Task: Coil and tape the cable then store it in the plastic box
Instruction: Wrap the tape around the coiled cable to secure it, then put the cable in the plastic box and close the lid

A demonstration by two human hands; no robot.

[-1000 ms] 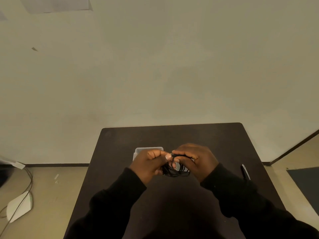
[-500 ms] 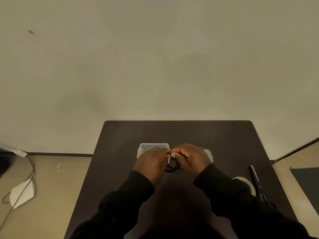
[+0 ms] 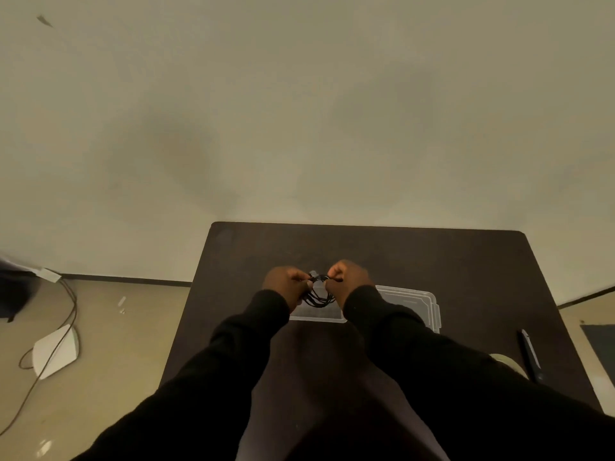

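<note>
Room: plain pale wall (image 3: 299,111) is filling most of the view; beige floor (image 3: 109,377) is showing at left, with a thin cord and a white flat object lying on it.
Surface: dark table (image 3: 432,261) is standing against the wall, mostly bare at the far end.
Cable: black cable (image 3: 319,292) is hanging in several loops between the two hands, held above the table and over the box.
Left hand: left hand (image 3: 287,286) is clenching one side of the loop bundle.
Right hand: right hand (image 3: 349,277) is pinching the other side, fingertips closed on the strands.
Box: clear plastic box (image 3: 319,316) is sitting directly under the hands; its lid (image 3: 419,304) is lying just beside it, to the right.
Tape: pale roll (image 3: 509,362) is peeking out past the right sleeve; a dark tool, probably scissors (image 3: 529,352), is lying near it.
Step (judgement): coiling is looking nearly finished; no tape is visible on the bundle.
Technique (judgement): keeping the loops even and one hand squeezing the crossing point should be freeing the other hand for the tape.
Risk (judgement): loosening either grip may be letting the loops spring apart.
</note>
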